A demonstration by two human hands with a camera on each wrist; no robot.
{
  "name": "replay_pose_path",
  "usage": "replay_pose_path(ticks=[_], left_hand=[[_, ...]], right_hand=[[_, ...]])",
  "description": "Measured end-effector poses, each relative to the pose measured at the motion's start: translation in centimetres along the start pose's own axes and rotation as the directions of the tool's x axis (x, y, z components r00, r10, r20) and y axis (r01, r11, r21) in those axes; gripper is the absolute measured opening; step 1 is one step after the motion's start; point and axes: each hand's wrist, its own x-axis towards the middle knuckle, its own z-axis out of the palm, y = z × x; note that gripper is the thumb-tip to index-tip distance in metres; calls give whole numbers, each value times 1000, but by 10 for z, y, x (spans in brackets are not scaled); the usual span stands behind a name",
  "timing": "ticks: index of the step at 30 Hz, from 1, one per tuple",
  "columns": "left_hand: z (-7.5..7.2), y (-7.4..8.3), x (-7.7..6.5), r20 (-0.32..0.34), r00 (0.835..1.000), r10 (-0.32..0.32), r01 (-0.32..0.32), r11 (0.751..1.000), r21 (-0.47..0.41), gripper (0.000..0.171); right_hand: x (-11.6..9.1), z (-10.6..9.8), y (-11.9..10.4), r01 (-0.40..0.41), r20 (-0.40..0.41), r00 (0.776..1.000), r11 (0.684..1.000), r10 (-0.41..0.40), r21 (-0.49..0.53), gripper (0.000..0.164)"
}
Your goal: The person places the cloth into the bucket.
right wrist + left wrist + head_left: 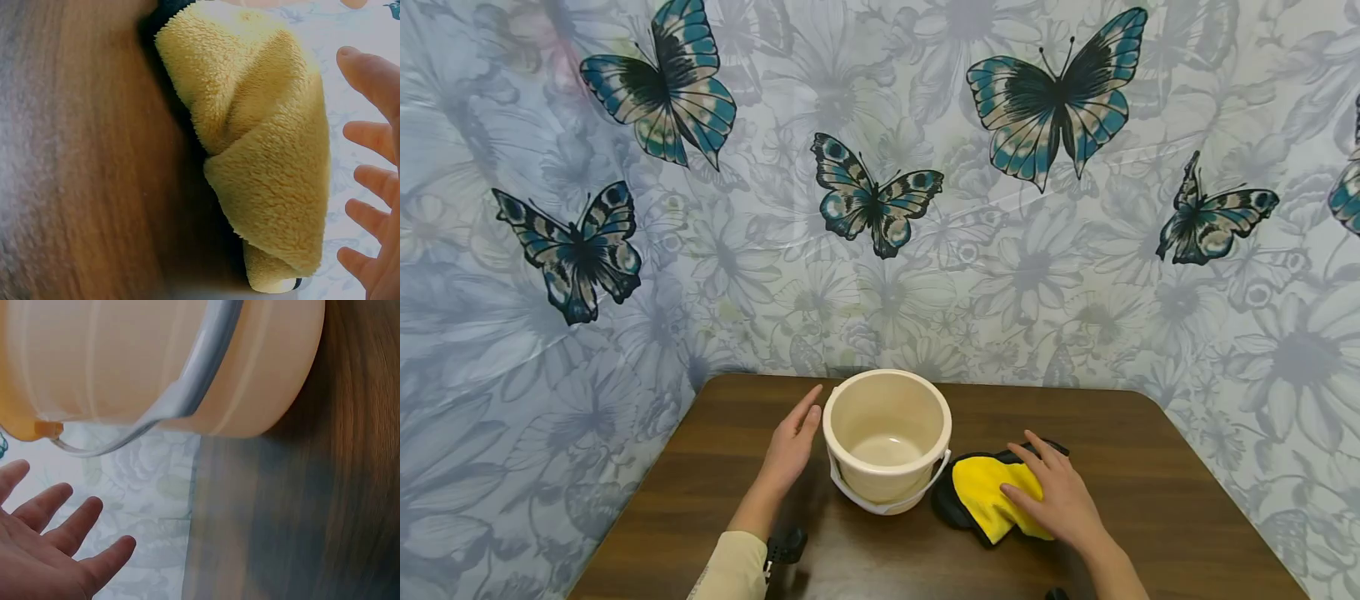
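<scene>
A cream plastic bucket (887,425) stands upright on the table, its pale handle (880,504) hanging down at the front. Nothing shows inside it. My left hand (792,442) is just left of the bucket, fingers extended; in the left wrist view the hand (56,544) is spread and apart from the bucket (137,362). To the bucket's right lies a crumpled yellow fleecy cloth (992,492) with a dark edge. Above its right part hovers my right hand (1060,496), fingers spread. The right wrist view shows that hand (378,200) apart from the cloth (269,137).
The brown wooden table (1150,483) has rounded far corners and meets a wall covering (880,308) with butterflies and flowers. A dark wrist device (786,546) is strapped at the left sleeve. A small dark object (1057,594) shows at the bottom edge.
</scene>
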Motion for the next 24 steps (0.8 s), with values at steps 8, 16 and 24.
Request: replay_pose_path(ticks=[8,16,24], left_hand=[[7,1,2,16,1000,4,-1,988,-153,50],[14,4,5,11,998,56,-53,981,-188,49],[20,2,6,32,998,52,-44,976,-212,47]], right_hand=[[-2,9,-2,-7,14,1000,1000,7,7,62],[-2,13,-3,-4,21,1000,1000,5,-6,59],[-4,20,-5,-35,79,996,999,37,-21,61]])
